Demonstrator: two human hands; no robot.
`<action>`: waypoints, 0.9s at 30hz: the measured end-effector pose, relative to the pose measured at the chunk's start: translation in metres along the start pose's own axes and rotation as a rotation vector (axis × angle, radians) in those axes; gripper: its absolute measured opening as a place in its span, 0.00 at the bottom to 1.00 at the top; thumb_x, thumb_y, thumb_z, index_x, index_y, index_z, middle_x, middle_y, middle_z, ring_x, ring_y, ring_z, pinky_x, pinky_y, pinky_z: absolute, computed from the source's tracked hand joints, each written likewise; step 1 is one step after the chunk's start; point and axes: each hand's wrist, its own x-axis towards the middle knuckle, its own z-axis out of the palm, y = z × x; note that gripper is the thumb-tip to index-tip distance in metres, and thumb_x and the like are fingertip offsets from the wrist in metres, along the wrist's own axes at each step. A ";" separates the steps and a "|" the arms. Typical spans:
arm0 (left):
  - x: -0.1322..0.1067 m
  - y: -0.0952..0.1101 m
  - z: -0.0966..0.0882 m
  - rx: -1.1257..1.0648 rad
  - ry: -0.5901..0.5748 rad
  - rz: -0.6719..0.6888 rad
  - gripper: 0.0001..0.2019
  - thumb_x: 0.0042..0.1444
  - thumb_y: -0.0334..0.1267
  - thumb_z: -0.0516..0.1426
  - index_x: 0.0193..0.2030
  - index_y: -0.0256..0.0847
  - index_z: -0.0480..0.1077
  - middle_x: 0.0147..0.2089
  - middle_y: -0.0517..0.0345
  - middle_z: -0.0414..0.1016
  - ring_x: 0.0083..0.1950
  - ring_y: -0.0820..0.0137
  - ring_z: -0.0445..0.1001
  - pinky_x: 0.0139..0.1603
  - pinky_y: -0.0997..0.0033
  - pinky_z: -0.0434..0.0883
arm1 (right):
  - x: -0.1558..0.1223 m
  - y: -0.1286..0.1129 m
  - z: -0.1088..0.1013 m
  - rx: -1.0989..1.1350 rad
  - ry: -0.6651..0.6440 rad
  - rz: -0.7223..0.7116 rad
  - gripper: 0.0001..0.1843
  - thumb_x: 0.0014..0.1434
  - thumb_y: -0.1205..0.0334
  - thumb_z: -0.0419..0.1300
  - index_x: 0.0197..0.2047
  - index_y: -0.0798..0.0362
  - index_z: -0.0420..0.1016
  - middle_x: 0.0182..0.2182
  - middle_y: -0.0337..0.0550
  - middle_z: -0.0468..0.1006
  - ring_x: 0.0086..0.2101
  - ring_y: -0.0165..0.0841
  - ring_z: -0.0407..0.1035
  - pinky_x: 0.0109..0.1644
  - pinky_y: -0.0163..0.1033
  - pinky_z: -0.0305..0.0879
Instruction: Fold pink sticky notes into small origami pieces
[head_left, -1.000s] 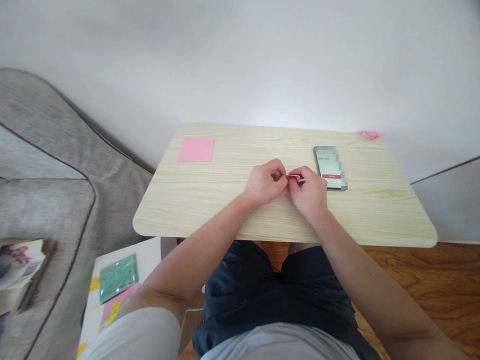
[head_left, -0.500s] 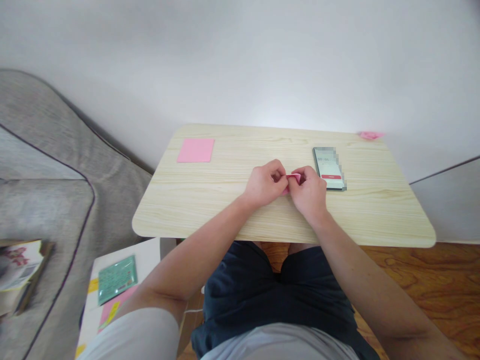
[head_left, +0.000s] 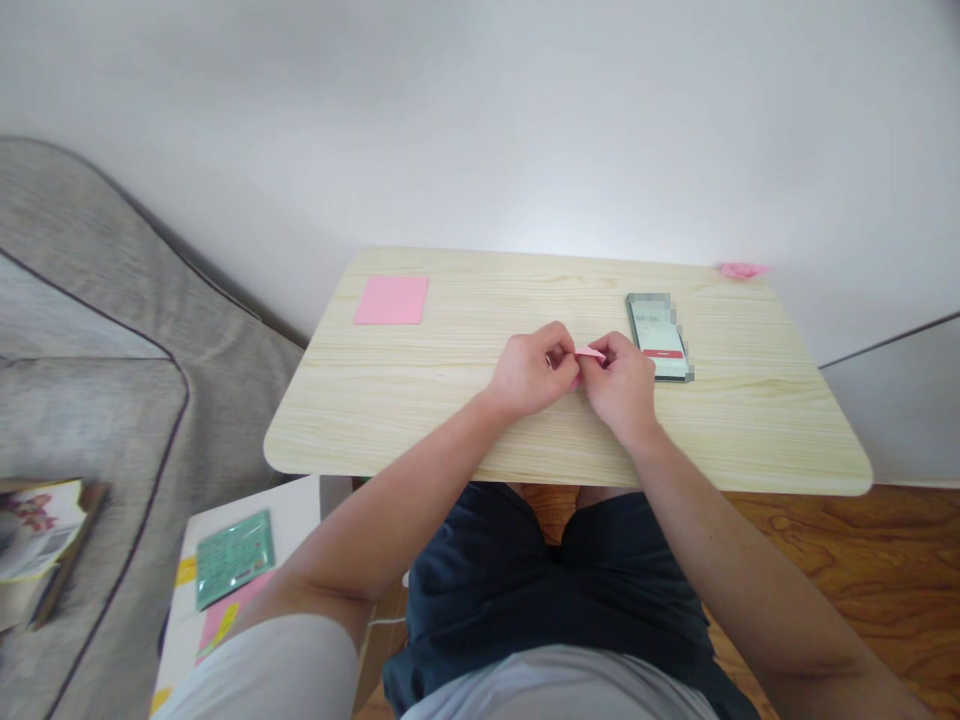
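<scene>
Between my fingertips is a small piece of folded pink paper [head_left: 590,353], mostly covered by the fingers. My left hand [head_left: 534,370] pinches its left side with thumb and forefinger. On its right side my right hand [head_left: 619,380] grips it, thumb bent inward. Both hands are close together just above the pale wooden table [head_left: 450,440], near its middle. The exact folds of the paper are too small to make out.
Flat pink square paper [head_left: 391,301] lies at the table's back left. Beside my right hand is a phone [head_left: 660,335]. Crumpled pink paper [head_left: 742,270] rests at the back right corner. A green packet [head_left: 235,560] lies on a lower white surface at left, near the grey sofa [head_left: 217,400].
The pink paper's upper edge has tilted and shifted slightly right between the fingers. My hands have barely moved.
</scene>
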 end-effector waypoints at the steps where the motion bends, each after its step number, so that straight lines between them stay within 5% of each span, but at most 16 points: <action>1: 0.000 0.000 0.000 -0.001 -0.003 0.002 0.02 0.56 0.32 0.58 0.33 0.42 0.71 0.27 0.63 0.78 0.28 0.73 0.75 0.31 0.73 0.70 | 0.000 0.000 0.000 0.013 -0.001 0.006 0.04 0.57 0.61 0.61 0.31 0.49 0.76 0.26 0.39 0.81 0.27 0.36 0.73 0.33 0.41 0.61; 18: 0.002 -0.001 0.001 -0.073 0.038 -0.077 0.02 0.56 0.33 0.59 0.33 0.41 0.72 0.29 0.61 0.80 0.28 0.73 0.76 0.31 0.73 0.71 | 0.001 0.001 0.002 0.098 0.025 0.045 0.07 0.57 0.60 0.62 0.38 0.50 0.79 0.31 0.43 0.84 0.31 0.39 0.77 0.39 0.43 0.68; 27: 0.001 0.002 0.001 -0.091 0.075 -0.038 0.03 0.58 0.34 0.59 0.33 0.41 0.72 0.30 0.62 0.80 0.30 0.74 0.78 0.33 0.74 0.72 | 0.002 -0.006 -0.002 0.006 -0.020 0.066 0.09 0.57 0.59 0.61 0.26 0.50 0.75 0.23 0.40 0.78 0.24 0.34 0.67 0.32 0.40 0.58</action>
